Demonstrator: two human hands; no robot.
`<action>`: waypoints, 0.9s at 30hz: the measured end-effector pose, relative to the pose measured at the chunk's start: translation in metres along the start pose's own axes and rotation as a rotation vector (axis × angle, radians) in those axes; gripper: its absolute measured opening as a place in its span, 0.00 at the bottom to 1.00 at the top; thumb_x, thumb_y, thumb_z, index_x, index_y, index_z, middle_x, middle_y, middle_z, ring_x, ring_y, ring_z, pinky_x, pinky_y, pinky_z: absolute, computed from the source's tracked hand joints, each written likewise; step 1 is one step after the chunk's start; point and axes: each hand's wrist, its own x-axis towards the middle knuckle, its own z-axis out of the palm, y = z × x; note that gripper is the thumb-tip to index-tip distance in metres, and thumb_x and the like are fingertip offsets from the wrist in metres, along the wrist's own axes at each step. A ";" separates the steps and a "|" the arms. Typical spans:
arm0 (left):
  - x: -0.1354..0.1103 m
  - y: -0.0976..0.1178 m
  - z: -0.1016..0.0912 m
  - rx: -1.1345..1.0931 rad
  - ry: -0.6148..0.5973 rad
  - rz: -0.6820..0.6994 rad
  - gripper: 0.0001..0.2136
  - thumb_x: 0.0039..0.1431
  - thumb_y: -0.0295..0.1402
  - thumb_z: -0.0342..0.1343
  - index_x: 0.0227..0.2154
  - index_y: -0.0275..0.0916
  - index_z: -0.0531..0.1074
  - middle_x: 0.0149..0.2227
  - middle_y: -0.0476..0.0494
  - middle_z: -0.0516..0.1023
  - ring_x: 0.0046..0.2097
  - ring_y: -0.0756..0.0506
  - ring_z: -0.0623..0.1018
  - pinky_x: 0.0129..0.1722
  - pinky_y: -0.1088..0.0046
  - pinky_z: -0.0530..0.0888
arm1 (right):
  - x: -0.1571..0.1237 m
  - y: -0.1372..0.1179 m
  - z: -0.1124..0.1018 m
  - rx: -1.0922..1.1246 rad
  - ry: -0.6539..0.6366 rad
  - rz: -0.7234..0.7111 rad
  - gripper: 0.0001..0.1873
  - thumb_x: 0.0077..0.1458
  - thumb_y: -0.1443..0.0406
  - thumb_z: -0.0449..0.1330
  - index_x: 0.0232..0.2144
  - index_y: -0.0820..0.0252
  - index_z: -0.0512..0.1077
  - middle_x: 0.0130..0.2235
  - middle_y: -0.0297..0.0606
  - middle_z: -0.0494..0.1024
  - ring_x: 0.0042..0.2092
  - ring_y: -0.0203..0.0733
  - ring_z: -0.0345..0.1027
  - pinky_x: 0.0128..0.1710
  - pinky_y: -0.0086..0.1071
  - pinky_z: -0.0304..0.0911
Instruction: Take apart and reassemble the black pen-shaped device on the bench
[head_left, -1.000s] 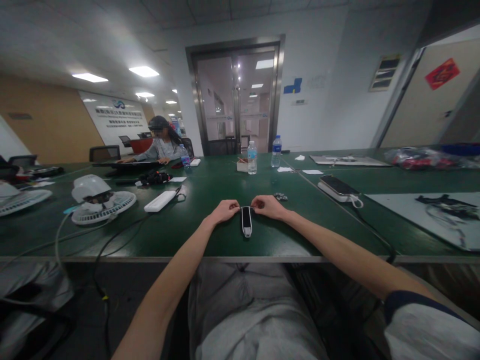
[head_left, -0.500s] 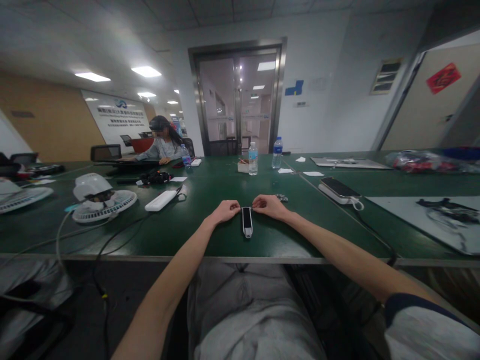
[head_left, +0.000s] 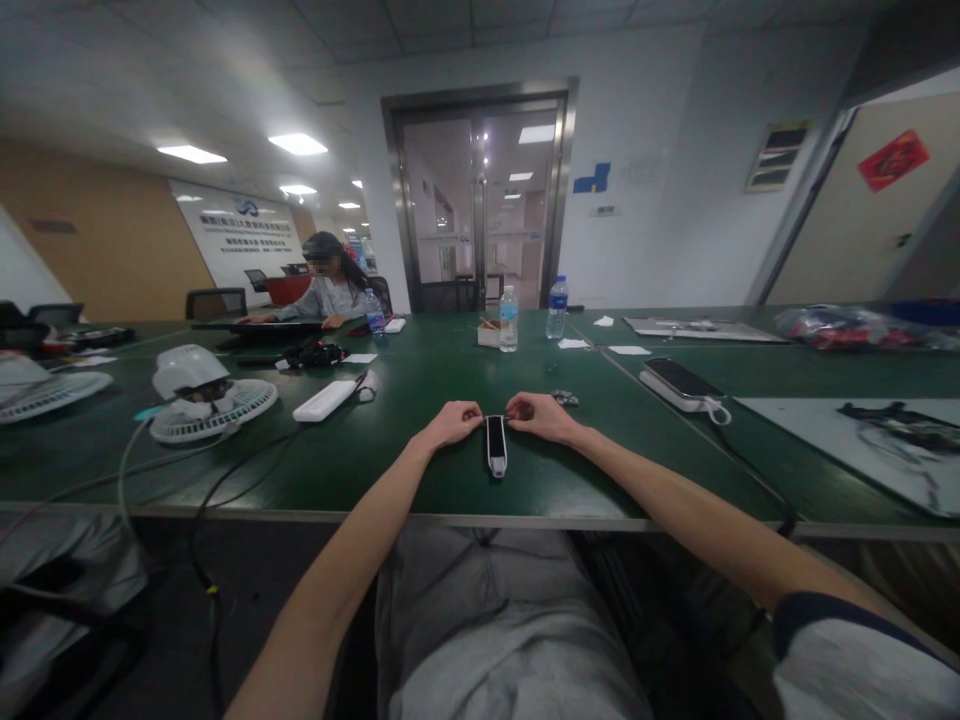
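A slim black and silver remote-like device (head_left: 495, 446) lies lengthwise on the green table (head_left: 420, 470), just ahead of me. My left hand (head_left: 452, 422) rests with curled fingers at the left of its far end. My right hand (head_left: 538, 414) pinches at the far end from the right. Both hands touch the device's top edge; what the fingertips grip there is too small to make out.
A white desk fan (head_left: 206, 395) with cables and a white power strip (head_left: 325, 400) lie at left. Two water bottles (head_left: 508, 318) stand farther back. A phone on a white case (head_left: 679, 384) lies at right. Another person (head_left: 328, 290) sits at the far left.
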 end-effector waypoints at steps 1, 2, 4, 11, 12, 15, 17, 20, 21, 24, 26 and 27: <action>0.000 0.000 0.000 -0.002 0.000 -0.002 0.11 0.54 0.34 0.50 0.31 0.34 0.74 0.28 0.47 0.74 0.30 0.49 0.71 0.31 0.76 0.67 | 0.000 0.000 0.000 -0.001 0.004 -0.003 0.11 0.44 0.66 0.61 0.34 0.63 0.71 0.32 0.36 0.76 0.32 0.34 0.69 0.35 0.30 0.66; 0.000 0.001 0.000 -0.001 0.001 -0.005 0.11 0.54 0.34 0.50 0.31 0.34 0.74 0.27 0.47 0.74 0.30 0.49 0.70 0.31 0.76 0.67 | 0.001 0.001 0.001 -0.002 0.006 -0.005 0.11 0.44 0.66 0.60 0.33 0.63 0.71 0.31 0.36 0.76 0.31 0.34 0.69 0.35 0.30 0.66; 0.000 0.001 0.000 0.006 0.006 -0.007 0.10 0.53 0.34 0.50 0.31 0.34 0.74 0.27 0.47 0.73 0.30 0.49 0.70 0.31 0.76 0.66 | 0.001 0.001 0.001 -0.007 0.010 -0.007 0.10 0.45 0.65 0.60 0.33 0.63 0.71 0.31 0.36 0.76 0.31 0.34 0.69 0.34 0.29 0.65; 0.000 0.000 0.000 0.014 0.008 0.005 0.11 0.54 0.35 0.49 0.31 0.34 0.74 0.27 0.47 0.73 0.30 0.49 0.70 0.30 0.75 0.66 | 0.001 0.000 0.001 -0.026 0.000 -0.019 0.10 0.43 0.67 0.59 0.32 0.63 0.71 0.29 0.35 0.75 0.30 0.33 0.68 0.33 0.28 0.65; 0.000 0.000 0.000 0.014 0.006 0.003 0.11 0.54 0.35 0.49 0.31 0.34 0.74 0.27 0.46 0.74 0.30 0.49 0.71 0.30 0.75 0.66 | 0.002 0.000 -0.001 -0.039 -0.005 -0.018 0.10 0.43 0.67 0.59 0.32 0.63 0.71 0.29 0.35 0.75 0.30 0.34 0.68 0.33 0.28 0.65; -0.001 0.001 -0.001 0.010 0.001 -0.013 0.11 0.54 0.36 0.49 0.31 0.35 0.74 0.28 0.46 0.74 0.31 0.48 0.71 0.31 0.75 0.67 | 0.004 0.000 -0.017 -0.108 0.010 -0.018 0.09 0.43 0.67 0.58 0.31 0.63 0.71 0.28 0.34 0.75 0.29 0.34 0.68 0.32 0.28 0.64; -0.001 0.000 -0.001 0.004 0.002 -0.013 0.11 0.54 0.36 0.49 0.31 0.35 0.74 0.29 0.46 0.74 0.31 0.48 0.71 0.31 0.75 0.67 | 0.005 0.004 -0.034 -0.186 0.097 -0.003 0.08 0.44 0.67 0.57 0.30 0.63 0.72 0.28 0.35 0.75 0.29 0.34 0.67 0.32 0.28 0.64; 0.000 -0.004 0.000 -0.007 0.000 -0.008 0.12 0.54 0.37 0.49 0.31 0.35 0.74 0.30 0.46 0.74 0.32 0.48 0.72 0.31 0.75 0.67 | 0.004 0.017 -0.061 -0.290 0.254 0.059 0.08 0.45 0.67 0.57 0.30 0.62 0.73 0.28 0.35 0.76 0.29 0.35 0.68 0.33 0.29 0.64; 0.000 -0.005 0.001 -0.010 -0.001 -0.009 0.12 0.54 0.38 0.49 0.31 0.35 0.74 0.29 0.46 0.74 0.32 0.48 0.72 0.31 0.75 0.67 | 0.003 0.023 -0.068 -0.310 0.277 0.079 0.08 0.45 0.67 0.57 0.30 0.62 0.73 0.29 0.36 0.76 0.30 0.36 0.68 0.34 0.29 0.64; 0.001 -0.007 0.002 -0.022 -0.003 -0.005 0.12 0.54 0.38 0.49 0.31 0.35 0.73 0.30 0.46 0.74 0.31 0.48 0.71 0.31 0.75 0.67 | 0.001 0.037 -0.081 -0.351 0.274 0.117 0.09 0.45 0.66 0.57 0.31 0.62 0.74 0.30 0.37 0.77 0.31 0.37 0.69 0.35 0.30 0.65; 0.001 -0.008 0.002 -0.025 -0.006 0.001 0.12 0.55 0.38 0.49 0.31 0.35 0.73 0.29 0.46 0.74 0.31 0.48 0.71 0.31 0.75 0.67 | 0.004 0.042 -0.082 -0.359 0.202 0.119 0.09 0.45 0.66 0.58 0.31 0.61 0.75 0.31 0.37 0.77 0.32 0.37 0.70 0.35 0.30 0.65; 0.001 -0.008 0.001 -0.025 -0.011 0.001 0.12 0.55 0.38 0.49 0.31 0.35 0.73 0.29 0.46 0.74 0.31 0.48 0.71 0.31 0.75 0.67 | 0.007 0.042 -0.081 -0.358 0.150 0.114 0.09 0.45 0.66 0.58 0.31 0.61 0.75 0.31 0.37 0.78 0.32 0.37 0.70 0.35 0.30 0.65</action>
